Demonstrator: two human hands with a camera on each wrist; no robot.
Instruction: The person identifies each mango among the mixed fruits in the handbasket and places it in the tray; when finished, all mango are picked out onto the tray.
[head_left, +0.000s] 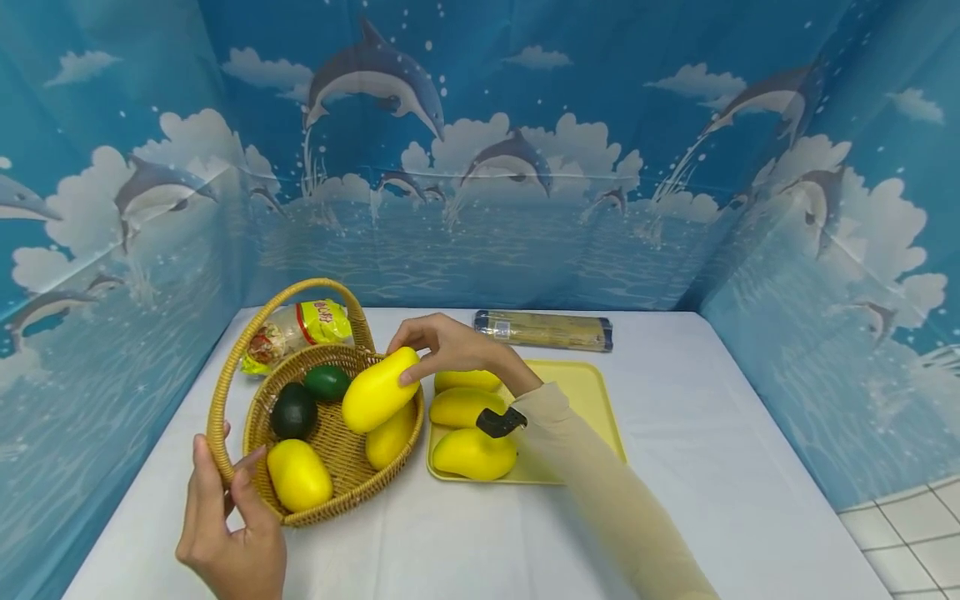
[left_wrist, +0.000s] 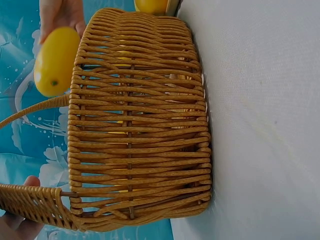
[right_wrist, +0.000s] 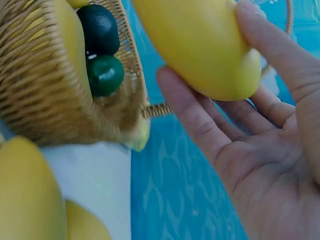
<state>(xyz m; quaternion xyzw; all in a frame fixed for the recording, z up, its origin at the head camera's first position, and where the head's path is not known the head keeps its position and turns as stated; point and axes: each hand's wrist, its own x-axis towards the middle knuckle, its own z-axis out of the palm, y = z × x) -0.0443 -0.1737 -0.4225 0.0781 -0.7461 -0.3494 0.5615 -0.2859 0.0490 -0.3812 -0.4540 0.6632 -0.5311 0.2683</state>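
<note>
My right hand (head_left: 450, 343) holds a yellow mango (head_left: 378, 393) between thumb and fingers, above the right side of a wicker basket (head_left: 352, 500). In the right wrist view, the fingers curve under this mango (right_wrist: 210, 55). My left hand (head_left: 236, 533) grips the near end of the basket's arched handle (head_left: 220, 408). Inside the basket lie a mango (head_left: 300, 475) at the near left, another mango (head_left: 392, 437) partly hidden under the held one, a dark green avocado (head_left: 294, 411) and a brighter green fruit (head_left: 327, 382).
Right of the basket, a yellow tray (head_left: 588, 392) bears three mangoes (head_left: 475, 455), partly behind my right forearm. A plastic food bag (head_left: 300, 329) lies behind the basket. A long wrapped pack (head_left: 547, 330) lies at the white table's back edge, before a dolphin-print curtain (head_left: 480, 242).
</note>
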